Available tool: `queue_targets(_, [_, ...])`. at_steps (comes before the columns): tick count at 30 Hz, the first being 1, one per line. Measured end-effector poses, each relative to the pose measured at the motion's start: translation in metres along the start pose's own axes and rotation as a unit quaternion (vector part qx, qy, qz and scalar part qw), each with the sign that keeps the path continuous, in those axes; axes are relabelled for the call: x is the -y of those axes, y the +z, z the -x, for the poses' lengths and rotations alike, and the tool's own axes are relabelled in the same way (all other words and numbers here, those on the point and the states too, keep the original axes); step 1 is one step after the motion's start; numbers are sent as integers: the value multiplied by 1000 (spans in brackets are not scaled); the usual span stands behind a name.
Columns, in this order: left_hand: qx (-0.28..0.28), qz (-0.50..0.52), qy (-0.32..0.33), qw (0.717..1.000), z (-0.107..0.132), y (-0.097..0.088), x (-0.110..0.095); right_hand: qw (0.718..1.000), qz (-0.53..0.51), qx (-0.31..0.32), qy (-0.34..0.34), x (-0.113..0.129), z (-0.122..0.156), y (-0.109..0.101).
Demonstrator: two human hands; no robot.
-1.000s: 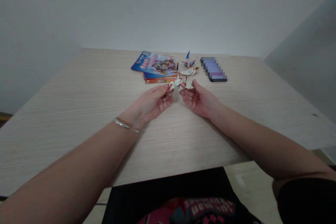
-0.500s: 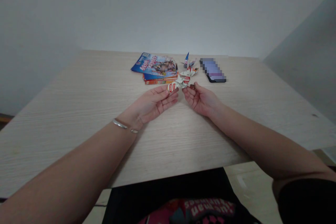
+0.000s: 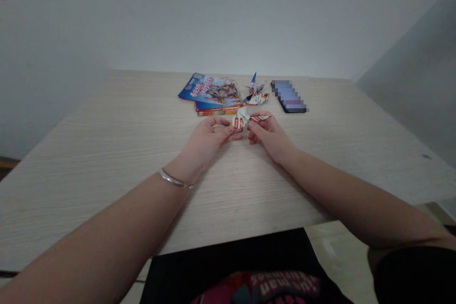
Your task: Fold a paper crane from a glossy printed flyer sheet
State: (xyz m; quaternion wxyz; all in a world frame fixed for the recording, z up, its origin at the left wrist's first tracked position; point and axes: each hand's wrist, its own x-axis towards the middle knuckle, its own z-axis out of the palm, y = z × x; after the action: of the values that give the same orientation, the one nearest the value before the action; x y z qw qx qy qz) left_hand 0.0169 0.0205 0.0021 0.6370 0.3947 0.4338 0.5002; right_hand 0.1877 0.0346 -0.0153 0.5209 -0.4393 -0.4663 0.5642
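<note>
A small folded paper figure [image 3: 244, 119], white with red print, is pinched between both my hands just above the wooden table [image 3: 117, 152]. My left hand [image 3: 210, 138] grips its left end with thumb and fingers closed. My right hand [image 3: 268, 136] pinches its right end, where a narrow paper point sticks out to the right. A silver bracelet [image 3: 174, 179] circles my left wrist.
Beyond my hands lie a stack of colourful printed sheets [image 3: 212, 93], two finished folded paper figures [image 3: 257, 94] and a dark phone [image 3: 288, 96]. A pale wall runs behind the table. The table's near edge is close to my lap.
Both hands have turned from palms-up to palms-down and closed tighter around the paper figure, which is now more compact and lower, near the tabletop.
</note>
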Motion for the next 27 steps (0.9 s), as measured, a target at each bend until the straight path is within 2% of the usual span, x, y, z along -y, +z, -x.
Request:
queue_targets(5, [59, -72, 19, 996, 2, -4, 4, 997, 73, -31, -20, 0, -9, -10])
queue_targets(9, [30, -76, 26, 996, 4, -3, 0, 979, 188, -60, -57, 8, -17, -30])
queue_targets(12, [-2, -72, 18, 997, 5, -2, -4, 932, 338, -99, -88, 16, -21, -47])
queue_targets(14, [-11, -59, 10, 998, 5, -2, -5, 888, 437, -117, -87, 21, -24, -55])
queue_targets(16, [-13, -47, 3, 999, 5, -1, -6, 855, 496, -129, -80, 24, -27, -61])
queue_targets(18, [-14, -38, 1, 999, 5, -1, -6, 838, 523, -138, -70, 25, -31, -64])
queue_targets(21, [-11, -27, 1, 1000, 5, -2, -5, 841, 519, -141, -64, 21, -39, -64])
queue_targets(25, [-11, -26, -3, 1000, 2, -3, -3, 865, 481, -127, -60, 17, -51, -61])
queue_targets(27, [-12, -30, -5, 999, 0, -3, -3, 855, 500, -126, -57, 18, -56, -60])
